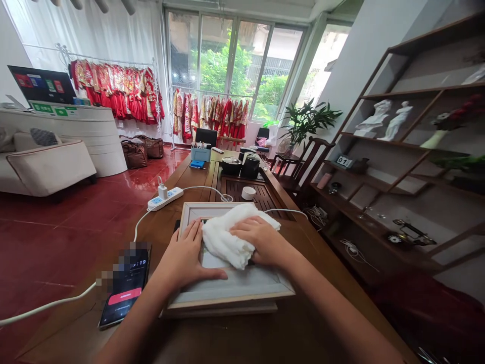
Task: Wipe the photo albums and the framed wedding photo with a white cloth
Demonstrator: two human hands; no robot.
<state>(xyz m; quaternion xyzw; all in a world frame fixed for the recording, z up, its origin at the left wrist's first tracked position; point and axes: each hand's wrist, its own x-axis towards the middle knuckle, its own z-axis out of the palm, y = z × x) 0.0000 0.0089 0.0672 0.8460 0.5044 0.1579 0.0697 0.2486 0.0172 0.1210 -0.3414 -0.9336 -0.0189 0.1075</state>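
Note:
A pale framed picture (231, 292) lies flat on the wooden table (295, 328) in front of me. My left hand (185, 255) rests on the frame's left side, fingers stretched out flat and holding nothing. My right hand (261, 240) presses down on a crumpled white cloth (227, 237) that lies over the glass of the frame, fingers curled over the cloth's right part.
A phone (127, 290) with a lit screen lies at the table's left edge. A white power strip (164, 198) with cables sits beyond the frame. Farther back are a small white cup (248, 192), a tea set (242, 166) and a chair (303, 164). Shelves (397, 167) stand on the right.

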